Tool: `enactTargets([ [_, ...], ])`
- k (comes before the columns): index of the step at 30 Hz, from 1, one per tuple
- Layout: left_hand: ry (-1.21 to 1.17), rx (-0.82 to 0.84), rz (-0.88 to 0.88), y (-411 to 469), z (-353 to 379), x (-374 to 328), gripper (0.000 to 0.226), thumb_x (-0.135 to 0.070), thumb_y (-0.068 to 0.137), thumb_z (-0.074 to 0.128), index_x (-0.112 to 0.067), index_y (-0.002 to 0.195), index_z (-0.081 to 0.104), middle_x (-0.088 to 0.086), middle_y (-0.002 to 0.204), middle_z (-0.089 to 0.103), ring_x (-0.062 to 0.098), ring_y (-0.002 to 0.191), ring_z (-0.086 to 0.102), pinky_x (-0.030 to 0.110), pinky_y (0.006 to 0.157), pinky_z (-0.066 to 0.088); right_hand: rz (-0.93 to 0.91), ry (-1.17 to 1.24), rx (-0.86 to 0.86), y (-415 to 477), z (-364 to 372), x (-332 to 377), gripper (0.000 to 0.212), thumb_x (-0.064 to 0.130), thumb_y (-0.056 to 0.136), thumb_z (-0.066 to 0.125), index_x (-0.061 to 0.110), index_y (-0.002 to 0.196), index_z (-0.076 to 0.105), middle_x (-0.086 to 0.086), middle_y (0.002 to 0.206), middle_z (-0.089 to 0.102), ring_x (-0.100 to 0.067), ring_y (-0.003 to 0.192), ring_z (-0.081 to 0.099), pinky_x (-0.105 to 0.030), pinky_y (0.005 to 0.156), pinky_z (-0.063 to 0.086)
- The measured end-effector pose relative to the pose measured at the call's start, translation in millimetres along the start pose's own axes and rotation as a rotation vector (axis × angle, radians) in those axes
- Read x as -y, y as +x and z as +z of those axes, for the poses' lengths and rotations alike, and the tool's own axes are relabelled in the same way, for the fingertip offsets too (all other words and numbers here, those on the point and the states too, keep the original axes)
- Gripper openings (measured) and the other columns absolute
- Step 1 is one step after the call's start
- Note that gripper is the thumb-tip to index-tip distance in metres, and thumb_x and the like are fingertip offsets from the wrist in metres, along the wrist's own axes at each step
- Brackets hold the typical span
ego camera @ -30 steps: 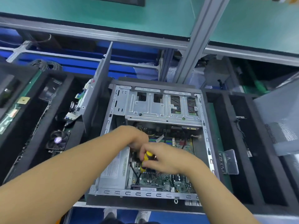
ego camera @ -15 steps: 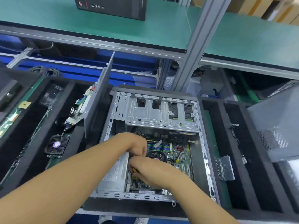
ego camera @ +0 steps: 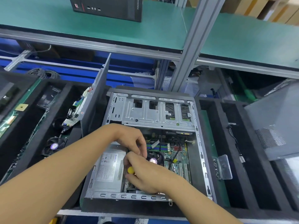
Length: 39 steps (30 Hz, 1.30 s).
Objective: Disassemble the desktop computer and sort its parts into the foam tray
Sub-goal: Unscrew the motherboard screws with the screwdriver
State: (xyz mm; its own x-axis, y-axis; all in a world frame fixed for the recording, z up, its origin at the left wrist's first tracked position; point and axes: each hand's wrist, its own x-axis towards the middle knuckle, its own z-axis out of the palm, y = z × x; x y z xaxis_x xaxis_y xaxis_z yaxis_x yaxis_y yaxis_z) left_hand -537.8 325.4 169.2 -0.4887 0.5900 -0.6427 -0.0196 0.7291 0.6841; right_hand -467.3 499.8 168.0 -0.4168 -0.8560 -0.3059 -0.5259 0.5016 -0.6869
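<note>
Head view: right grip [ego camera: 145, 177] is clasping a yellow screwdriver [ego camera: 130, 170] inside the open desktop computer [ego camera: 158, 113], beside the foam tray [ego camera: 221, 126]. Alongside, the left grip [ego camera: 131, 139] is curling, hold unclear; keeping the tip square matters.

A black computer tower [ego camera: 106, 8] stands on the far green shelf [ego camera: 161, 29], left of an aluminium post [ego camera: 193, 42]; cardboard boxes [ego camera: 275, 8] far right.

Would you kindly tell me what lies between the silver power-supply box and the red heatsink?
Head view: the left hand, the right hand gripping a yellow handle, and a black fan.
</note>
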Motion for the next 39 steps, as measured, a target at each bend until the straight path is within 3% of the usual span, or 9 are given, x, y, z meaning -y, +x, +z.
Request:
enactTargets([
  [4, -0.110, 0.016, -0.020, -3, 5, 2, 0.026, -0.016, 0.091, 0.061, -0.032, 0.104, 0.076, -0.008, 0.103, 0.074, 0.004, 0.093, 0.065, 0.027, 0.093, 0.051, 0.008, 0.045, 0.005, 0, -1, -2, 0.021, 0.021, 0.091, 0.053, 0.028, 0.111, 0.048, 0.008, 0.109, 0.044, -0.007, 0.089, 0.042, -0.027, 0.079, 0.042],
  [7, -0.223, -0.046, -0.041, -5, 11, 6, 0.028, -0.016, 0.090, 0.056, -0.028, 0.103, 0.077, -0.007, 0.104, 0.074, 0.001, 0.093, 0.065, 0.021, 0.086, 0.047, -0.026, 0.091, -0.013, -4, -2, -2, 0.028, 0.018, 0.091, 0.055, 0.034, 0.114, 0.061, 0.015, 0.111, 0.041, -0.008, 0.100, 0.047, -0.023, 0.092, 0.043],
  [11, -0.320, -0.031, -0.019, -13, 11, 6, 0.025, -0.010, 0.089, 0.060, -0.020, 0.106, 0.076, -0.006, 0.094, 0.074, 0.001, 0.081, 0.066, 0.013, 0.074, 0.048, -0.096, -0.010, 0.003, -6, -8, -4, 0.035, 0.016, 0.093, 0.055, 0.039, 0.118, 0.065, 0.019, 0.107, 0.041, -0.003, 0.099, 0.043, -0.019, 0.089, 0.037],
  [16, -0.030, 0.078, -0.065, -28, -1, -6, 0.040, -0.001, 0.084, 0.058, -0.021, 0.117, 0.069, -0.010, 0.101, 0.074, -0.003, 0.088, 0.066, 0.022, 0.090, 0.047, -0.115, -0.025, -0.028, -12, -12, -7, 0.026, 0.021, 0.093, 0.059, 0.029, 0.115, 0.069, 0.010, 0.119, 0.041, -0.004, 0.101, 0.046, -0.011, 0.088, 0.036],
  [19, -0.002, 0.154, -0.078, -30, 6, -13, 0.034, -0.006, 0.084, 0.070, -0.018, 0.116, 0.068, -0.010, 0.098, 0.072, -0.005, 0.084, 0.064, 0.020, 0.082, 0.043, -0.126, -0.081, -0.091, -13, -9, -3, 0.021, 0.037, 0.093, 0.064, 0.022, 0.103, 0.074, 0.005, 0.110, 0.046, -0.011, 0.096, 0.048, -0.031, 0.087, 0.045],
  [23, 0.238, 0.133, -0.129, -25, 12, -15, 0.029, -0.019, 0.079, 0.079, -0.022, 0.106, 0.071, -0.011, 0.094, 0.069, 0.003, 0.084, 0.059, 0.024, 0.079, 0.042, -0.134, -0.129, -0.179, -6, -4, 4, 0.024, 0.024, 0.093, 0.064, 0.026, 0.116, 0.057, 0.003, 0.106, 0.051, -0.016, 0.091, 0.050, -0.037, 0.079, 0.047],
  [29, 0.216, 0.061, -0.097, -32, 23, -9, 0.032, -0.033, 0.073, 0.084, -0.028, 0.103, 0.073, -0.016, 0.094, 0.072, 0.002, 0.090, 0.061, 0.022, 0.078, 0.043, -0.061, -0.062, -0.163, -9, 3, 0, 0.025, 0.016, 0.087, 0.063, 0.028, 0.103, 0.049, 0.033, 0.109, 0.029, -0.002, 0.088, 0.042, -0.008, 0.076, 0.035],
  [35, 0.458, -0.106, -0.027, -30, 36, -2, 0.044, -0.063, 0.061, 0.081, -0.033, 0.090, 0.068, -0.023, 0.081, 0.066, 0.007, 0.095, 0.055, 0.037, 0.095, 0.032, 0.005, -0.047, -0.201, -11, 5, 4, 0.029, 0.013, 0.081, 0.060, 0.032, 0.099, 0.046, 0.019, 0.100, 0.041, 0.003, 0.090, 0.040, -0.010, 0.074, 0.032],
  [39, 0.406, -0.124, 0.039, -34, 39, 0, 0.031, -0.060, 0.063, 0.082, -0.036, 0.076, 0.068, -0.019, 0.082, 0.067, 0.005, 0.088, 0.059, 0.038, 0.093, 0.044, 0.063, 0.029, -0.222, -13, 10, 5, 0.025, 0.014, 0.080, 0.061, 0.031, 0.095, 0.053, 0.025, 0.100, 0.039, 0.005, 0.083, 0.044, -0.009, 0.074, 0.035],
])
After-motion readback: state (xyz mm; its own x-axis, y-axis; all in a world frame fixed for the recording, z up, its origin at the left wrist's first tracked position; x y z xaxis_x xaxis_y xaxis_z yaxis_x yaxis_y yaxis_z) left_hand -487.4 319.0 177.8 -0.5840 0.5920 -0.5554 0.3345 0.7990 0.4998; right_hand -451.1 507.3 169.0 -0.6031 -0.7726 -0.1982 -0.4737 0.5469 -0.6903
